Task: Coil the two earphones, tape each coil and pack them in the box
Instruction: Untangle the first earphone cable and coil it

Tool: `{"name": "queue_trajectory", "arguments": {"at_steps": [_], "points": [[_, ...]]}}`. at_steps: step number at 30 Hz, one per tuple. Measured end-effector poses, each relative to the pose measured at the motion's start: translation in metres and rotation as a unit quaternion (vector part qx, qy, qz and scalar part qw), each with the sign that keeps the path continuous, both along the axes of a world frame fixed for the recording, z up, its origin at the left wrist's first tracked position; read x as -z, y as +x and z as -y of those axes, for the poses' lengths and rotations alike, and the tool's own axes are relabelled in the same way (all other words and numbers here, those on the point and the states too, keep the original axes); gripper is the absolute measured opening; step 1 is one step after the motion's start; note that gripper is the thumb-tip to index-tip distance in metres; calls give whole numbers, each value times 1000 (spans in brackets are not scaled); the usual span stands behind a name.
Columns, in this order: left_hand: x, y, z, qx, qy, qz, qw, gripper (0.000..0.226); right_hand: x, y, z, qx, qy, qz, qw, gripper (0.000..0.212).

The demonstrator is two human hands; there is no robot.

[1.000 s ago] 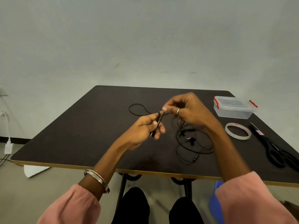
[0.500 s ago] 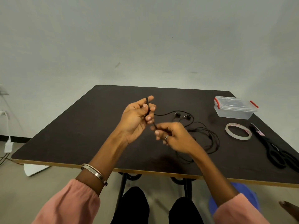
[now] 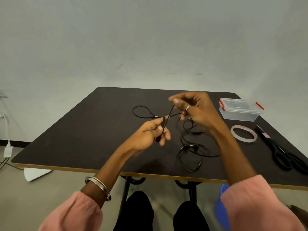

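Two black earphones lie tangled on the dark table (image 3: 80, 135). One cable (image 3: 168, 116) runs taut between my hands, above the table's middle. My left hand (image 3: 150, 133) pinches its lower end and a small coil. My right hand (image 3: 194, 109) is raised, pinching the cable's upper end. A loose loop (image 3: 141, 110) trails to the back left. The rest of the wires (image 3: 191, 147) lie in a heap under my right forearm. The clear box (image 3: 240, 110) with red clips stands closed at the back right.
A roll of clear tape (image 3: 243, 133) lies flat right of the wires. Black scissors (image 3: 281, 152) rest near the table's right edge. A blue object (image 3: 220, 207) sits below the table's front edge, and my knees (image 3: 160, 214) are under the table.
My right hand has swung up and to the back right, pulling the cable taut. My left hand has dropped lower and turned. The wire heap has shifted on the table.
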State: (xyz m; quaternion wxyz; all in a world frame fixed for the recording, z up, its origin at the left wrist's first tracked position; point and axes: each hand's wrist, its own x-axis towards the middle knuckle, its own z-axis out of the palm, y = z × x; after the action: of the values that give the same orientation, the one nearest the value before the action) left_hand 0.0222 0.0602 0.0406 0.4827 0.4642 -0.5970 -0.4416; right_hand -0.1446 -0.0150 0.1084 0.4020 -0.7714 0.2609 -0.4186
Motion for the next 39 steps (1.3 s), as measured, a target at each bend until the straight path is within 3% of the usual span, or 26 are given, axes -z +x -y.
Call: {"name": "queue_trajectory", "arguments": {"at_steps": [6, 10, 14, 18, 21, 24, 29, 34, 39], "points": [[-18, -3, -3, 130, 3, -255, 958, 41, 28, 15, 20, 33, 42, 40, 998, 15], [-28, 4, 6, 50, -36, -333, 941, 37, 59, 23, 3, -10, 28, -51, 998, 22], [-32, 14, 15, -108, -53, -299, 947, 21, 68, 24, -21, -63, -20, -220, 973, 25], [-23, 14, 18, -190, -77, -161, 965, 22, 51, 19, -37, -95, -98, -314, 939, 30], [-5, 15, 21, -215, -80, -17, 973, 25, 29, 12, -35, -100, -90, -282, 950, 28], [2, 13, 18, -143, -36, 64, 987, 33, 5, 4, -26, -100, -40, -174, 979, 22], [-6, 0, 2, 20, -16, -21, 999, 36, -16, -2, 9, -31, 15, -91, 995, 18], [-17, 0, -1, 106, -6, -217, 970, 37, -2, 4, 26, 0, 28, -44, 999, 13], [-29, 8, 5, 86, -42, -341, 935, 37, 39, 14, 5, -35, 58, -45, 997, 15]]}}
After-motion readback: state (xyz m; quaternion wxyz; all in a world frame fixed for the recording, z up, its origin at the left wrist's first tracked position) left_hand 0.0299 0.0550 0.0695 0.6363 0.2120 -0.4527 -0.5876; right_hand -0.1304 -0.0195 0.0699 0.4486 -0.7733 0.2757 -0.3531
